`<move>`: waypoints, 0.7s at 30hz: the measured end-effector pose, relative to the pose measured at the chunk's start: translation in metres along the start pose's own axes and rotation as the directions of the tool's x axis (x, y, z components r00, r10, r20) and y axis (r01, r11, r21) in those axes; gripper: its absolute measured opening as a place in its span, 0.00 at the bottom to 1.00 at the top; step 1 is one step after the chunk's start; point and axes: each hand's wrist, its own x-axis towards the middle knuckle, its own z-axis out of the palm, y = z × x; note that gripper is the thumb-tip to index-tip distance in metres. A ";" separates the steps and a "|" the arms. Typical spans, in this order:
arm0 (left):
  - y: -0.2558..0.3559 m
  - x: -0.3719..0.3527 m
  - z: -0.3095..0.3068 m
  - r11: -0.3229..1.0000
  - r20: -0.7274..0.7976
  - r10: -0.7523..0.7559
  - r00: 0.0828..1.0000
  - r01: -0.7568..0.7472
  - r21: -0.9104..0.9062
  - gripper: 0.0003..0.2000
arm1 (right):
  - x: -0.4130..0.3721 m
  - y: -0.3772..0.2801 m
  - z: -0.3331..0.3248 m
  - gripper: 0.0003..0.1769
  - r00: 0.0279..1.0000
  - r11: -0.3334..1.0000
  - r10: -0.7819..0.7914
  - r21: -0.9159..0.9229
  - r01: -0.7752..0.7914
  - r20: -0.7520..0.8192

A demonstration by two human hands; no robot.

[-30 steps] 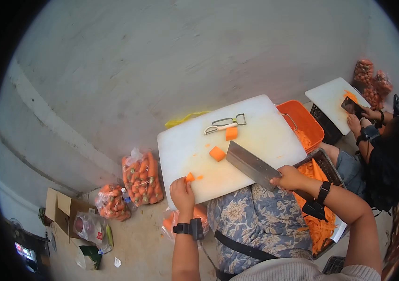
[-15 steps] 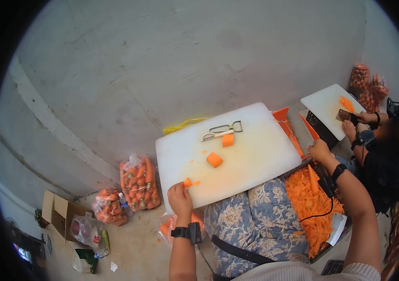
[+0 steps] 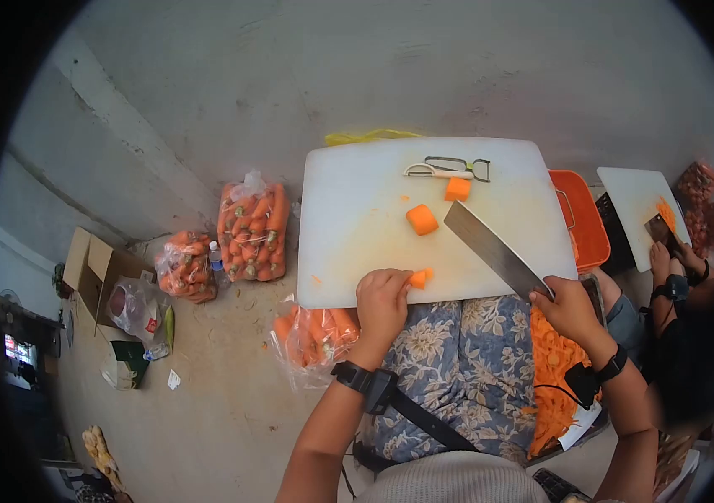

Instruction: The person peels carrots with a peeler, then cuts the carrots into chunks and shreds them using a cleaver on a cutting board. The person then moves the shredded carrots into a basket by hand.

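My right hand (image 3: 573,310) is wrapped round the handle of a cleaver (image 3: 498,253), whose broad blade reaches over the right part of the white cutting board (image 3: 349,201). At the board's near edge, my left hand (image 3: 382,300) has its fingers curled, the tips against a small carrot piece (image 3: 417,279). Two thick carrot chunks lie farther up the board: one carrot chunk (image 3: 422,220) near the middle, another carrot chunk (image 3: 457,189) beside the peelers (image 3: 441,170). Small carrot scraps are scattered about.
Carrot shreds (image 3: 554,369) fill a container right of the floral cloth (image 3: 449,369) on my lap. An orange bin (image 3: 589,222) stands right of the board. Bagged carrots (image 3: 252,230) and a cardboard box (image 3: 97,268) are at left. A co-worker's hands (image 3: 667,258) work at another board (image 3: 629,205).
The cleaver blade has swung in from the right side to over the board. My left hand stays by the near edge with the small carrot piece. The whole view has shifted and turned.
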 end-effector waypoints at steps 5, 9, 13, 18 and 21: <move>0.017 -0.008 0.005 0.997 -0.155 -0.028 0.987 0.018 -0.069 0.09 | 0.002 -0.032 0.019 0.12 0.991 0.981 -0.134 -0.135 0.137 0.026; 0.023 -0.012 0.008 0.996 -0.157 0.001 0.988 -0.016 -0.092 0.10 | 0.009 -0.039 0.030 0.08 0.972 0.945 -0.229 -0.228 0.234 0.047; 0.025 -0.009 0.012 0.996 -0.171 0.038 0.984 -0.050 -0.068 0.10 | 0.015 -0.061 0.029 0.14 0.948 0.925 -0.301 -0.211 0.317 0.108; 0.018 -0.017 0.018 0.998 -0.157 0.015 0.987 -0.025 -0.066 0.13 | 0.020 -0.072 0.033 0.21 0.917 0.876 -0.368 -0.273 0.397 0.153; 0.016 -0.022 0.017 0.995 -0.124 0.026 0.992 -0.038 -0.092 0.13 | 0.023 -0.073 0.031 0.23 0.906 0.850 -0.384 -0.314 0.422 0.178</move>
